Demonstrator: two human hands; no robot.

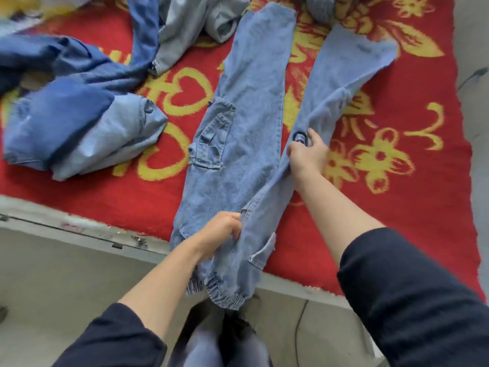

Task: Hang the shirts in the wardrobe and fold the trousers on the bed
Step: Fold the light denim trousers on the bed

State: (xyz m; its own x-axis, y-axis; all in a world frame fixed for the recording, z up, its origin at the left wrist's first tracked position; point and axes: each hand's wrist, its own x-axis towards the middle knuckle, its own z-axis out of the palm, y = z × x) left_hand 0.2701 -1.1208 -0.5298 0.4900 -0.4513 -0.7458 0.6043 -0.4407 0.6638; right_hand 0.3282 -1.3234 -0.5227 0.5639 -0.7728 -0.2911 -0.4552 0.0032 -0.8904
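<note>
I see a red woven blanket with yellow flower and heart patterns (412,213) covering the bed. The bed's pale edge (79,229) runs across the near side, with grey concrete floor (47,276) below it and a thin dark cable (298,329) on the floor. Light blue denim cargo trousers with elastic cuffs (248,115) lie lengthwise on the blanket. They are spread in a V away from me, and the cuffs overhang the near edge. Left hand (221,230) has its fingers curled tight into the fabric low on the trousers. Right hand (308,157) pinches the right-side length further up. A crumpled dark and light blue denim heap (66,123) sits well left. A grey garment (185,22) is at the far side.
</note>
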